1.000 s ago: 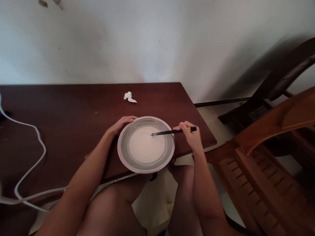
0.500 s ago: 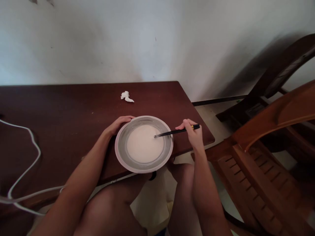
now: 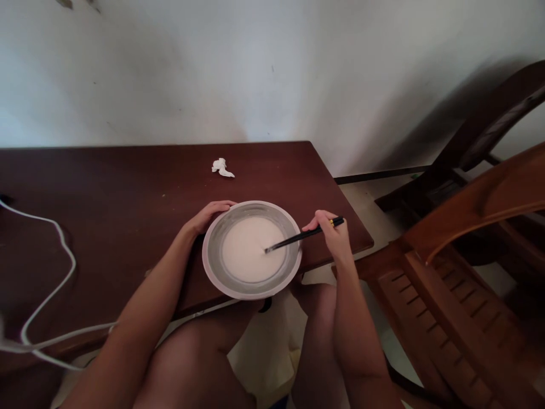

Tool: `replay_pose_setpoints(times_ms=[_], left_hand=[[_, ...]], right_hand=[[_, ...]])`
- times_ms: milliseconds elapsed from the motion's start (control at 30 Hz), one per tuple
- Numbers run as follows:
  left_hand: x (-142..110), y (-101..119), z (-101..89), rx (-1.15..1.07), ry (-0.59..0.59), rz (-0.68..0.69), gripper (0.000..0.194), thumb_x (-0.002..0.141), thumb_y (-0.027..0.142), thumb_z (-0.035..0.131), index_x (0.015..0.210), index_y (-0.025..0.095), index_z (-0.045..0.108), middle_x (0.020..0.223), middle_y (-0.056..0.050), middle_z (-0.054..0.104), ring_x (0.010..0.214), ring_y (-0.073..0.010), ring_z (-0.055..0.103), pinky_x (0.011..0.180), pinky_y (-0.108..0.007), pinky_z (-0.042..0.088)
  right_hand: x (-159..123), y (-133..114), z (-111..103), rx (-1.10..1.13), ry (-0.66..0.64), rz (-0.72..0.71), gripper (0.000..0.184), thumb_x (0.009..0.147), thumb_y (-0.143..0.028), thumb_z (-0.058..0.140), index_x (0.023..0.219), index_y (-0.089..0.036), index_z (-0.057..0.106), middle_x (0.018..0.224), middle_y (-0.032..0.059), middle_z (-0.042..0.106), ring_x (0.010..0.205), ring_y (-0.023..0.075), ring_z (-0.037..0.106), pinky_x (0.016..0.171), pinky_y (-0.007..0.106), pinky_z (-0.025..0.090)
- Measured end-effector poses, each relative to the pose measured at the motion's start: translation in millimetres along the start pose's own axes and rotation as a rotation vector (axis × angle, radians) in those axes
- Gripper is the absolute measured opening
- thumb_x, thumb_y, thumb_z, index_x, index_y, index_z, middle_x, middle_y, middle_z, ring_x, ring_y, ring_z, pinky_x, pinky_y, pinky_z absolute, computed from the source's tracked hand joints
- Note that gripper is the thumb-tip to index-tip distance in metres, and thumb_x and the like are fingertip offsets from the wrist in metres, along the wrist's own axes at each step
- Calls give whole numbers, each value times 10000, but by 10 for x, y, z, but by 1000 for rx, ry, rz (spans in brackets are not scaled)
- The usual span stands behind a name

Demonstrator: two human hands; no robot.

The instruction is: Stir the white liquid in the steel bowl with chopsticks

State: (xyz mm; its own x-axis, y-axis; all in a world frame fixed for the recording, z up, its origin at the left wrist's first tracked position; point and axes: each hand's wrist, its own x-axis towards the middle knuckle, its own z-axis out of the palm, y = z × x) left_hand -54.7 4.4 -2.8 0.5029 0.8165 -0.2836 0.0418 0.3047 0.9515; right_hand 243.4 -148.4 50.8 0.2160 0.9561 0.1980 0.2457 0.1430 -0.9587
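Note:
A wide, pale-rimmed metal bowl [image 3: 210, 272] stands at the front edge of the dark wooden table, its near side reaching past the edge. Inside it is a milky white liquid [image 3: 251, 255]. My left hand [image 3: 209, 215] grips the bowl's far-left rim, with part of the fingers hidden behind it. Black chopsticks [image 3: 293, 239] with a gold band are pinched in my right hand [image 3: 332, 232], to the right of the bowl. They slant down to the left over the rim, and their whitened tips dip into the liquid.
A crumpled white tissue [image 3: 222, 167] lies on the table [image 3: 128, 187] beyond the bowl. White cables [image 3: 70, 250] run across the table's left side. A wooden chair [image 3: 434, 307] stands close on the right. The wall [image 3: 272, 85] rises behind the table.
The chopstick tips have moved slightly toward me through the liquid, and the chopsticks slant more steeply. My left hand keeps its hold on the rim. The whole view has shifted a little.

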Motion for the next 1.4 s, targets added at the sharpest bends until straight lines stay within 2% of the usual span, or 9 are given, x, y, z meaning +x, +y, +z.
replay_pose_setpoints(times_ms=[167,267,400,600,800,867,1033,1267,1400], left_hand=[[18,-15,-23,-6,-8,-8,349,624,416,825,869,167,821,878,-69,805,804,-254,709,754,-309,560],[18,-8,-22,21,4,2,349,623,422,814,865,170,821,892,-74,809,816,-269,715,762,-326,565],[6,18,4,27,16,3,353,611,425,812,859,174,819,874,-66,806,808,-266,711,762,-325,556],[7,24,21,56,24,10,362,606,432,795,848,163,807,859,-71,800,805,-284,709,777,-352,557],[15,-6,1,11,7,3,371,606,439,826,855,164,815,857,-66,800,802,-263,706,769,-324,553],[21,-13,-5,0,-5,-4,364,607,431,831,855,166,817,860,-65,802,793,-255,706,759,-315,553],[28,-15,-11,50,17,10,374,619,441,806,868,162,815,879,-74,805,814,-283,715,764,-341,566],[22,1,-13,64,14,11,351,628,440,790,859,178,823,872,-72,805,818,-284,716,760,-336,572],[27,-6,-16,65,6,8,335,631,435,790,846,181,827,853,-64,801,825,-275,714,760,-320,571]], right_hand=[[-20,-46,167,1,-288,-57,286,906,-442,665,716,-255,770,798,30,811,819,197,707,793,352,531],[18,-7,159,-72,-154,-109,242,912,-426,663,767,-272,781,844,28,813,868,204,695,831,366,526],[48,6,-7,-15,48,-68,411,949,-483,594,635,-244,707,675,21,751,715,185,700,788,361,523],[14,-59,140,4,-328,-37,276,892,-445,674,705,-267,770,800,21,809,858,203,716,832,366,540],[42,-14,33,-20,16,-13,365,926,-462,621,662,-247,751,698,19,769,731,180,702,803,358,526],[37,-20,-21,-9,-9,7,426,936,-492,597,622,-238,733,638,17,751,664,173,694,772,354,529],[14,-60,152,8,-363,-25,286,898,-461,662,734,-265,791,824,24,817,864,198,724,841,359,541],[33,-71,-16,-68,-11,-24,371,936,-493,608,694,-247,745,710,17,759,733,182,694,786,353,529],[15,-100,-29,-27,-117,-9,414,933,-525,593,662,-242,724,652,8,736,688,170,689,734,329,530]])
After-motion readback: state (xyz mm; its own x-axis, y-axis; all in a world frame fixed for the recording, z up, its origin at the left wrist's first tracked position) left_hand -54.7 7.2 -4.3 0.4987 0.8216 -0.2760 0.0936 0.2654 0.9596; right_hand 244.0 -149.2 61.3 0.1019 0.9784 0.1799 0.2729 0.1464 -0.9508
